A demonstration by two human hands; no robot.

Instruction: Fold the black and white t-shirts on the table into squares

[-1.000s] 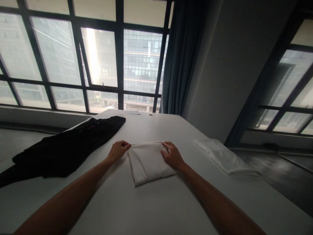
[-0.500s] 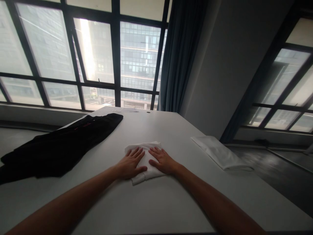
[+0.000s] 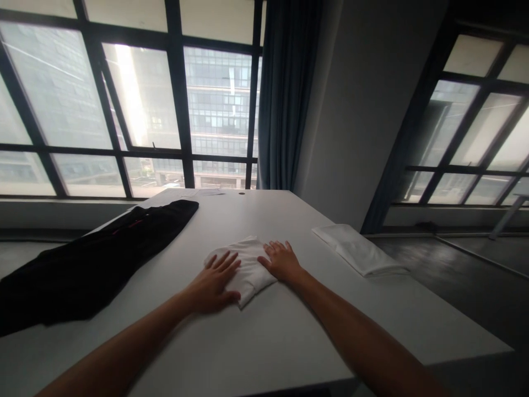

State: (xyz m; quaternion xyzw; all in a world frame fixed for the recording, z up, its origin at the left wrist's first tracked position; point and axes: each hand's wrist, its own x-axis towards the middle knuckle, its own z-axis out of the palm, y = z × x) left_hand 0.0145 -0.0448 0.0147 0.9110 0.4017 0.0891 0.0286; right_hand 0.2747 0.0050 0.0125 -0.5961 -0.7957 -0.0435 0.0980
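Note:
A small white cloth (image 3: 249,266), folded and wrinkled, lies on the white table (image 3: 256,347) in front of me. My left hand (image 3: 212,284) rests flat on its left side, fingers stretched out and thumb pointing right. Over its right edge lies my right hand (image 3: 282,260), palm down with the fingers apart. Between the two hands the middle of the cloth shows, with creases running across it. One corner of it points toward me. Neither hand grips the fabric; the parts beneath the palms are hidden.
A black garment (image 3: 107,251) is spread along the table's left side. Near the right edge sits a folded white cloth (image 3: 359,249). Papers (image 3: 202,192) lie at the far end. Beyond stand windows (image 3: 219,105), a dark blue curtain (image 3: 285,99) and a pillar (image 3: 351,110).
My hands have moved apart, the right one toward the cloth's right edge. The white cloth has turned slightly and shows more creases. The whole view has shifted and tilted a little.

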